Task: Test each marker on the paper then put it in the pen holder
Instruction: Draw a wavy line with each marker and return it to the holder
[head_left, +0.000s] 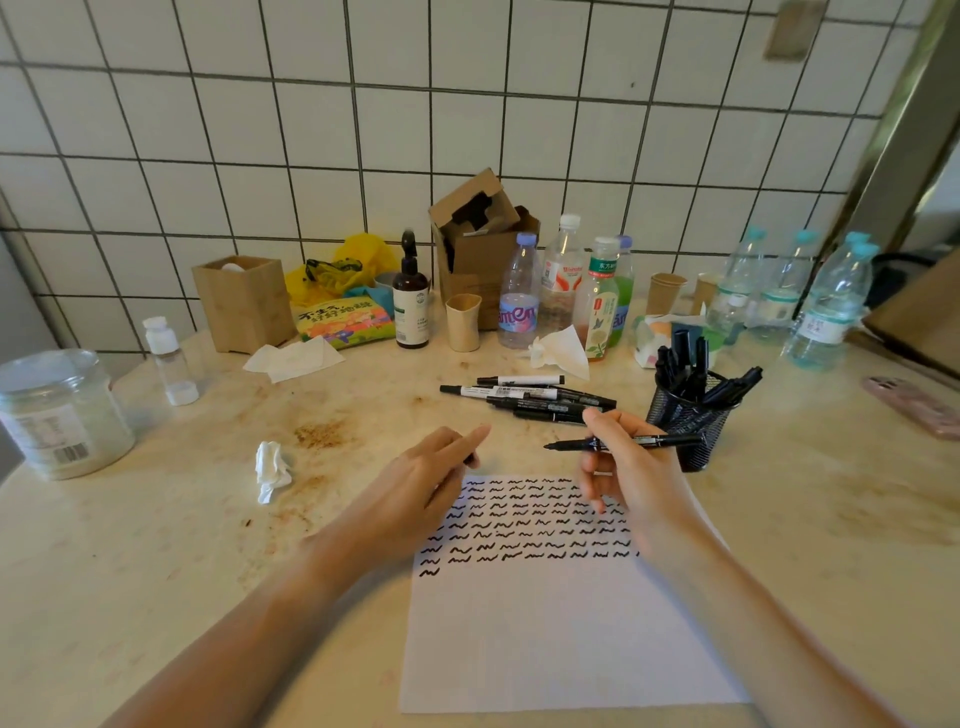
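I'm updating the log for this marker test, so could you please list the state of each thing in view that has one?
Right hand: holds a marker.
Marker: uncapped, level above the paper, tip pointing left.
Left hand: pinches a small black item, probably the cap.
Paper: flat, upper part covered with black squiggles.
Pen holder: upright, holding several markers.
Loose markers: lying capped on the table.

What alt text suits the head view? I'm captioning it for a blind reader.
A person's right hand holds an uncapped black marker above a paper covered in test squiggles, while the left hand pinches its cap. More markers lie beyond, beside a mesh pen holder.
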